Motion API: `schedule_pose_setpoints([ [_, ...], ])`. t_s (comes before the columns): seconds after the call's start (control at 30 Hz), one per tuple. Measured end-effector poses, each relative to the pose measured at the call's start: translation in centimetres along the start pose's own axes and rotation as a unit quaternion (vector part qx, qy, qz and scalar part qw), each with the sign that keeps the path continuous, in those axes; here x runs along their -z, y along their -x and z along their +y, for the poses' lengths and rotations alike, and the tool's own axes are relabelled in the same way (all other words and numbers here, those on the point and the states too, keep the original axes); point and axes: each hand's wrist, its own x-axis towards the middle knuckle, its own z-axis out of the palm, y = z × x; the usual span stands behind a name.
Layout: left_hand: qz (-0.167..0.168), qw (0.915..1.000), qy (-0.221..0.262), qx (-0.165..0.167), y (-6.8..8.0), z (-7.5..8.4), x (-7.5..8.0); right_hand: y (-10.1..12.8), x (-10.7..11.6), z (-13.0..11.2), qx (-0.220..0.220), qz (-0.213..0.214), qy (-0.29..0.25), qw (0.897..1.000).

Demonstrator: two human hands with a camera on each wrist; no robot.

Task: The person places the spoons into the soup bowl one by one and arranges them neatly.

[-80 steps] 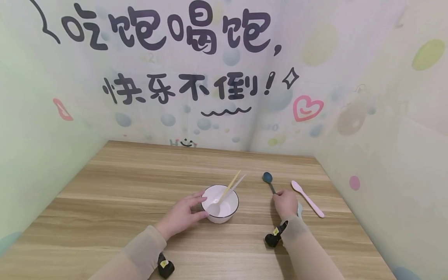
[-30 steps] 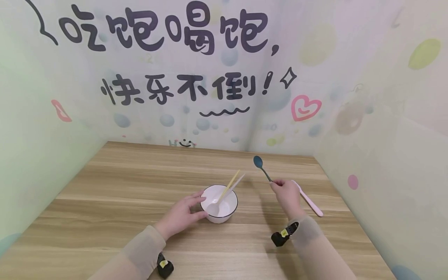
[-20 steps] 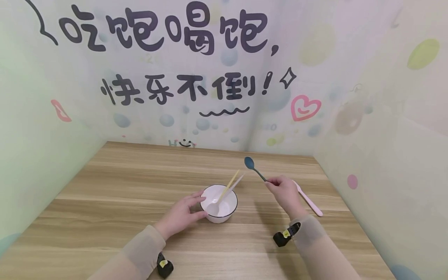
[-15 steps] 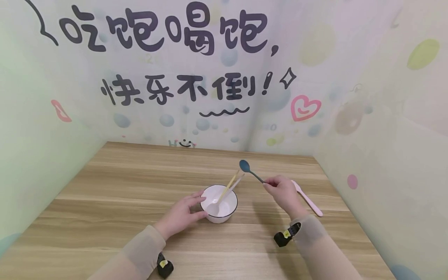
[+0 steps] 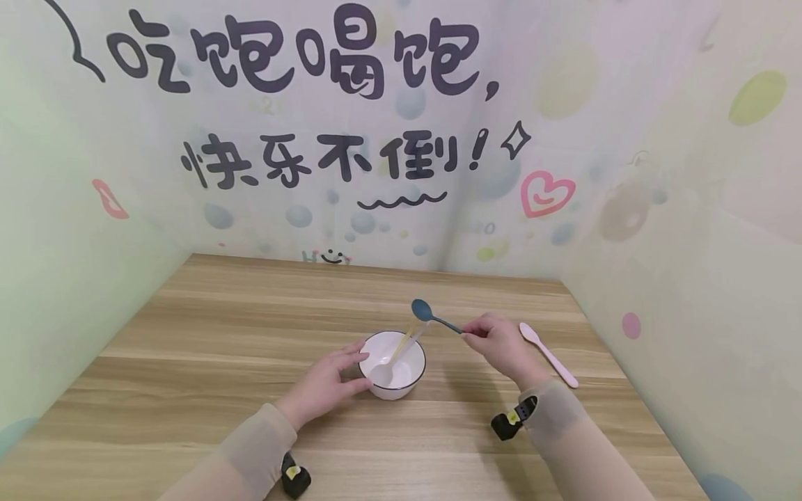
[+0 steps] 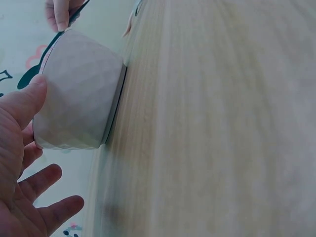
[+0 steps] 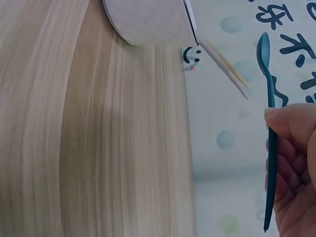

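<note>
My left hand (image 5: 328,383) holds the white, dark-rimmed bowl (image 5: 410,372) at its left side, thumb and fingertips at the rim; in the left wrist view two fingers stretch away from the faceted bowl (image 6: 81,94). Two slim utensils lean in the bowl: a yellow handle (image 5: 404,344) and a whitish handle (image 5: 415,339), with a pale spoon head (image 5: 381,376) at the bottom. My right hand (image 5: 501,346) pinches a dark teal spoon (image 5: 422,309) by its handle, raised above the table. Its head overlaps the handle tips in the head view.
A pink spoon (image 5: 548,355) lies on the wooden table (image 5: 219,334) to the right, beyond my right hand. Decorated fabric walls (image 5: 282,223) with large dark lettering stand at the back and both sides. A black wrist camera (image 5: 506,426) hangs below each wrist.
My right hand has lifted the teal spoon from the table and carried it left, its head lowering lately beside the bowl's handles. The left hand and the bowl stay in place.
</note>
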Motion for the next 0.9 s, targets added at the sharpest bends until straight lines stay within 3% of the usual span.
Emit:
schedule_pose_setpoints([
  [0.43, 0.001, 1.0, 0.001, -0.009, -0.1, -0.4, -0.1, -0.5, -0.3, -0.9, 0.086, -0.088, 0.045, 0.991],
  [0.9, 0.0, 1.0, 0.002, -0.006, -0.1, -0.4, -0.1, -0.9, -0.9, -2.2, 0.203, -0.125, 0.125, 0.963],
])
